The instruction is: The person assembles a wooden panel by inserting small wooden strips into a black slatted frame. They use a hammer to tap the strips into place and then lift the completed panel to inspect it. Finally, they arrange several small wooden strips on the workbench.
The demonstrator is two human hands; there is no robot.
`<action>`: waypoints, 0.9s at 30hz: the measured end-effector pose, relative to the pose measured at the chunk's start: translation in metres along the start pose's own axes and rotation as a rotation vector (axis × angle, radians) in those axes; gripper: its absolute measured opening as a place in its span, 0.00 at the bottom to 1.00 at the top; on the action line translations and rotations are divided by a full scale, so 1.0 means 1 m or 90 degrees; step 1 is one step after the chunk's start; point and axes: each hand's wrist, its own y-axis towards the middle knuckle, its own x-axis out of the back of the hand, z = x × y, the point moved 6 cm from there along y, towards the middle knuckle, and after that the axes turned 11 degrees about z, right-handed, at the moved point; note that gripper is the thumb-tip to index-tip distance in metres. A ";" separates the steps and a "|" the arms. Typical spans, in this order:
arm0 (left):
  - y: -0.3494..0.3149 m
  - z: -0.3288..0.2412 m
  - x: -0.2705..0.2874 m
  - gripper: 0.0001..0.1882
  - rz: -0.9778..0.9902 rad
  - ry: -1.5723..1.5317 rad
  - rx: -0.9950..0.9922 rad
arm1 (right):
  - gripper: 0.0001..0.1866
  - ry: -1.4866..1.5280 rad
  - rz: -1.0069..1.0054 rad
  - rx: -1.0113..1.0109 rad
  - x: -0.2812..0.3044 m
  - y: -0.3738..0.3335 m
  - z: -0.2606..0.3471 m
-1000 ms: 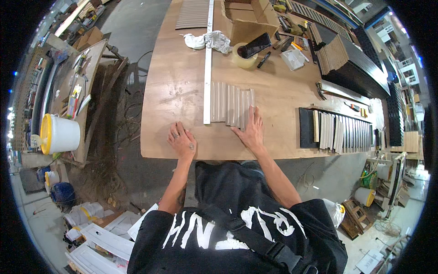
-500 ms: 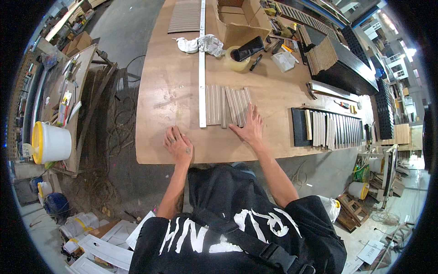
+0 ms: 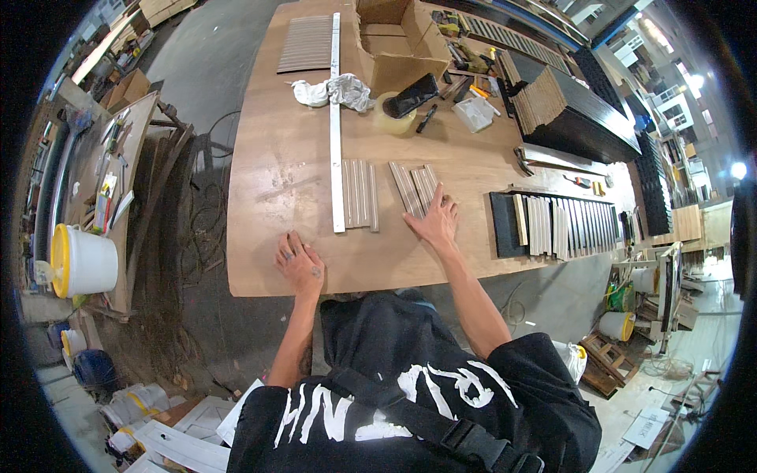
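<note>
On the brown tabletop, a small group of grey-brown ribbed strips (image 3: 360, 195) lies against a long white straight bar (image 3: 337, 142). To its right, across a gap, a second group of similar strips (image 3: 413, 188) lies tilted and slightly fanned. My right hand (image 3: 438, 225) rests at the near right end of that second group, thumb and fingers spread and touching it. Nearer the front edge, my left hand (image 3: 301, 265) lies on the table, left of the bar, its fingers loosely extended with nothing in them.
Farther back are a white cloth (image 3: 347, 93), a cardboard box (image 3: 402, 47), a tape roll (image 3: 394, 117) with a black phone (image 3: 412, 96) on it, and a marker (image 3: 426, 118). At right sits a black slotted panel with pale strips (image 3: 544, 227). Another ribbed stack (image 3: 306, 43) lies far left.
The second group of strips has come apart from the group by the bar and shifted right under my right hand, leaving a gap. My left hand stays on the table. The whole view has shifted slightly.
</note>
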 end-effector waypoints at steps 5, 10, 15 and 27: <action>0.001 -0.001 0.000 0.25 0.027 -0.012 0.014 | 0.62 0.000 -0.010 0.011 0.001 0.012 -0.002; 0.001 0.002 -0.008 0.26 0.040 0.017 0.034 | 0.66 -0.007 0.006 0.008 0.008 0.004 -0.016; 0.001 0.005 -0.016 0.26 0.059 0.023 0.047 | 0.68 0.056 0.017 0.026 0.026 -0.020 -0.052; 0.002 0.003 -0.020 0.25 0.020 0.147 0.027 | 0.62 0.000 -0.337 -0.327 0.218 -0.069 -0.438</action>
